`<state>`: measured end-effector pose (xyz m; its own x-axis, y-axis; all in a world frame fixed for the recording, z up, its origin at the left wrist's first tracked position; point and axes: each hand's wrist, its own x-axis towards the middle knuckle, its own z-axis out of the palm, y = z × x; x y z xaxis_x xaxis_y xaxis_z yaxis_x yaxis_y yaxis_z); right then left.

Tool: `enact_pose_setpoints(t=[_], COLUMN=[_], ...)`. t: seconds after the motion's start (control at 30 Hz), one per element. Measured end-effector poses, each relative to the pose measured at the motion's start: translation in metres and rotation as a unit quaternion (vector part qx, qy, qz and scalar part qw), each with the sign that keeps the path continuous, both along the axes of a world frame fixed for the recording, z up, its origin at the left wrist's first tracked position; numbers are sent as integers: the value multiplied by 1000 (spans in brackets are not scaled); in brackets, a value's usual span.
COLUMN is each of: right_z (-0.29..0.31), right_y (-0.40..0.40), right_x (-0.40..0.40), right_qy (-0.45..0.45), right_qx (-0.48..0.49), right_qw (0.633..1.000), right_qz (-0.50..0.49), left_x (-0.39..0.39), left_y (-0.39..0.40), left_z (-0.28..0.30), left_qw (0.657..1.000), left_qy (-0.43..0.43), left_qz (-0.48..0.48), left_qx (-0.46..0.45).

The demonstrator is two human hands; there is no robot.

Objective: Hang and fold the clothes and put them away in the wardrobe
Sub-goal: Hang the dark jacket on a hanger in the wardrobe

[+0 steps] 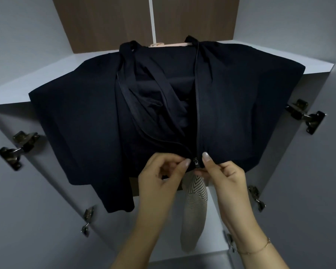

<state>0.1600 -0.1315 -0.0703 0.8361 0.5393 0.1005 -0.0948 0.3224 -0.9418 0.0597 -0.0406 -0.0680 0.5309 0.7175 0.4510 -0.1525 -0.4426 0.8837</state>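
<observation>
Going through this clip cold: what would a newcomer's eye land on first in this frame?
The big dark zip-up jacket fills the middle, hanging open on a pale hanger inside the white wardrobe. At its bottom hem the left hand and right hand pinch the two zipper ends together around the slider. Just below, a striped light garment hangs between the wrists.
</observation>
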Motion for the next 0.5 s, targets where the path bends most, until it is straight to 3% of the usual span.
enact_pose_setpoints(t=[0.1,0.2,0.27,0.33,0.5], right_z=[-4,-9,-13,-15,-17], right_y=[1,2,3,3,2], right_x=[3,2,0,-1,-3], right_qy=[-4,1,2,-6,-4], right_qx=[-5,-13,-8,4,7], right_qw=[1000,1000,1000,1000,1000], right_qz=[4,10,16,24,28], left_x=[-3,3,9,12,9], left_y=[-7,-11,-11,-13,-17], left_z=[-12,-7,-5,-3,-3], left_qw=[965,876,864,882,937], left_qy=[62,50,-34,-83,-49], left_qz=[-29,-148,-153,-126,-66], left_qx=[-251,-456,-479,-447,-338])
